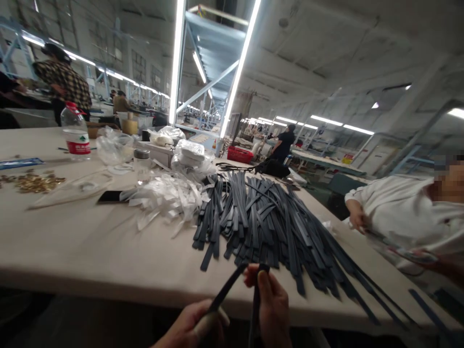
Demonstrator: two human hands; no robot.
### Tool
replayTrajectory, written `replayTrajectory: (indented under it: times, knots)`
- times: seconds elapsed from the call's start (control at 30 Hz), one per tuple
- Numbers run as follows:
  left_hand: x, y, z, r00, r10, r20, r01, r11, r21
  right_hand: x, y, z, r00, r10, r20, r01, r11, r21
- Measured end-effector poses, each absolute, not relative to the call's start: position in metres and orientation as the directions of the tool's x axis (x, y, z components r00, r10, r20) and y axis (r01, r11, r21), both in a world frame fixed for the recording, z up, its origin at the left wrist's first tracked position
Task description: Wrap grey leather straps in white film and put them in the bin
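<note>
My left hand (pixel 206 321) is closed around a dark strap (pixel 228 288) near the table's front edge; the strap's end slants up to the right. Beside it, my right hand (pixel 270 299) pinches the top of another dark strap length (pixel 254 309), thumb pressed on it. Whether both lengths belong to one strap cannot be made out. Just beyond my hands lies a large pile of dark grey straps (pixel 264 217), spread to the right edge of the table. A heap of white strips (pixel 166 195) sits left of the pile.
On the table (pixel 90 241) are a bottle (pixel 76 133), gold-coloured pieces (pixel 38 181), a glass jar (pixel 142 164), a dark flat object (pixel 110 196) and plastic bags (pixel 190 154). A person in white (pixel 406 208) is at the right; others are farther back.
</note>
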State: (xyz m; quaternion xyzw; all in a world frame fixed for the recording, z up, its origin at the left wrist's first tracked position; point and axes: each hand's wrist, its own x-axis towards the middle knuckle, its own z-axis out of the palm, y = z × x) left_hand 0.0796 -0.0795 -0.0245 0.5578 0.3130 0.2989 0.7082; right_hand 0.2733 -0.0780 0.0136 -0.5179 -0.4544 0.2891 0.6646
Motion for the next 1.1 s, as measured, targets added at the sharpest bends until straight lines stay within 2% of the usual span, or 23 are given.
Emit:
replayTrajectory:
  times: [0.07, 0.17, 0.3, 0.43, 0.53, 0.6, 0.67, 0.8, 0.9, 1.1]
  knots:
    - [0.081, -0.072, -0.028, 0.601, 0.799, -0.027, -0.147, 0.143, 0.979, 0.275, -0.076, 0.018, 0.416, 0.871, 0.26, -0.072, 0.317, -0.946]
    - [0.081, -0.066, -0.03, 0.63, 0.776, -0.028, -0.167, 0.17, 0.971, 0.275, -0.072, 0.017, 0.301, 0.938, 0.173, -0.379, 0.284, -0.881]
    - [0.085, -0.068, -0.022, 0.709, 0.702, -0.065, -0.088, 0.18, 0.98, 0.265, -0.072, 0.009, 0.191, 0.975, 0.112, -0.49, 0.193, -0.85]
    - [0.092, -0.072, -0.016, 0.749, 0.658, -0.072, -0.013, 0.124, 0.992, 0.255, -0.07, 0.001, 0.212, 0.972, 0.101, -0.514, 0.199, -0.835]
    - [0.096, -0.068, -0.019, 0.719, 0.694, -0.036, 0.026, 0.025, 0.999, 0.249, -0.068, -0.005, 0.321, 0.942, 0.103, -0.51, 0.263, -0.819]
    - [0.1, -0.065, -0.023, 0.69, 0.724, 0.01, 0.046, -0.057, 0.997, 0.247, -0.07, -0.005, 0.371, 0.92, 0.129, -0.446, 0.299, -0.844]
    - [0.105, -0.064, -0.027, 0.69, 0.722, 0.05, 0.007, -0.076, 0.997, 0.244, -0.074, -0.002, 0.335, 0.924, 0.183, -0.346, 0.301, -0.889]
    - [0.118, -0.075, -0.03, 0.763, 0.647, -0.008, -0.137, 0.174, 0.975, 0.248, -0.084, 0.013, 0.127, 0.965, 0.231, -0.194, 0.252, -0.948]
    - [0.121, -0.083, -0.032, 0.81, 0.583, -0.066, -0.118, 0.271, 0.955, 0.261, -0.086, 0.016, 0.078, 0.979, 0.19, -0.146, 0.2, -0.969]
    - [0.115, -0.076, -0.035, 0.716, 0.697, -0.023, 0.021, 0.012, 1.0, 0.29, -0.083, 0.004, 0.321, 0.916, 0.238, -0.157, 0.3, -0.941]
